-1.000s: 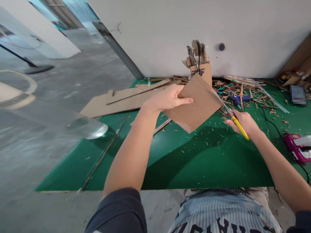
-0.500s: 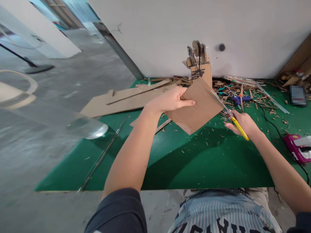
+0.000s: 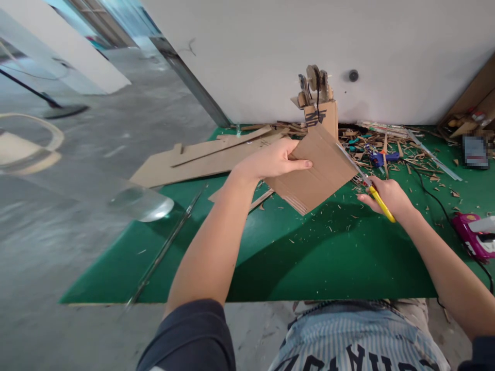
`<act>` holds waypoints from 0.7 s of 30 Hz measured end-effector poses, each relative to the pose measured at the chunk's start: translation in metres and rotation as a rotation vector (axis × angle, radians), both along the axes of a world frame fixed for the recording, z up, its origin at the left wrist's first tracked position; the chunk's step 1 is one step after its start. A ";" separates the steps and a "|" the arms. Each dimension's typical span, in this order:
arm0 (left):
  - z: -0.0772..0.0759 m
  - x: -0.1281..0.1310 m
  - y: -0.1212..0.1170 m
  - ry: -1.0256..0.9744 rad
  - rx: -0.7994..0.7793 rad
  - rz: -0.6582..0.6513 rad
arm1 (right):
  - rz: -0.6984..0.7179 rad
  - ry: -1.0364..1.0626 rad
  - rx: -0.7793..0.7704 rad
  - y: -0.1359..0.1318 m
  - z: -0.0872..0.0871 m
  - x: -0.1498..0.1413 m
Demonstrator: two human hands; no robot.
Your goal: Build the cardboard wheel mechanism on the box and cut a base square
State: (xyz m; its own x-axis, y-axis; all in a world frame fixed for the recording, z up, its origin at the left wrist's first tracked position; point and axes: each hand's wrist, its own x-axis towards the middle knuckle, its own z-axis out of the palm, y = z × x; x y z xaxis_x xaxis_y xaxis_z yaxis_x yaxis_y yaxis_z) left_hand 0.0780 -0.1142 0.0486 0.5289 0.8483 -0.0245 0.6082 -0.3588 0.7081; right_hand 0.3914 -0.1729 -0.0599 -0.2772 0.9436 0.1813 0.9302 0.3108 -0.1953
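Note:
My left hand (image 3: pixel 273 159) grips a square piece of brown corrugated cardboard (image 3: pixel 317 172) and holds it tilted above the green mat (image 3: pixel 309 257). My right hand (image 3: pixel 386 197) is closed round a yellow-handled utility knife (image 3: pixel 381 202). Its metal blade reaches up along the cardboard's right edge. Both hands are raised over the middle of the mat.
Long cardboard strips (image 3: pixel 201 157) lie at the mat's back left. A small cardboard model (image 3: pixel 317 103) stands against the white wall. Scraps, sticks and a blue glue gun (image 3: pixel 382 157) litter the back right. A pink tool (image 3: pixel 475 234) with a black cable sits at the right edge.
The cardboard has sunk slightly and my left hand has shifted a little to the right; the knife hand has barely moved.

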 end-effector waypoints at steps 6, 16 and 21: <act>-0.005 0.003 0.000 -0.013 -0.033 -0.047 | -0.010 -0.024 0.006 -0.004 0.001 -0.001; -0.007 0.004 0.001 -0.050 -0.064 -0.051 | -0.071 -0.064 0.054 0.000 0.000 -0.006; -0.005 0.008 -0.001 -0.015 -0.068 -0.039 | -0.027 -0.062 0.023 -0.004 0.000 -0.003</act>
State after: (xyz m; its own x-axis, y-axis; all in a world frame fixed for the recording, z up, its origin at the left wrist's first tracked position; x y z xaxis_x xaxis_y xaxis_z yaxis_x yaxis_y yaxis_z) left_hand 0.0859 -0.1157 0.0439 0.5619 0.8240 -0.0728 0.5837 -0.3327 0.7407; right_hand 0.3884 -0.1766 -0.0594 -0.2627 0.9467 0.1863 0.9486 0.2887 -0.1299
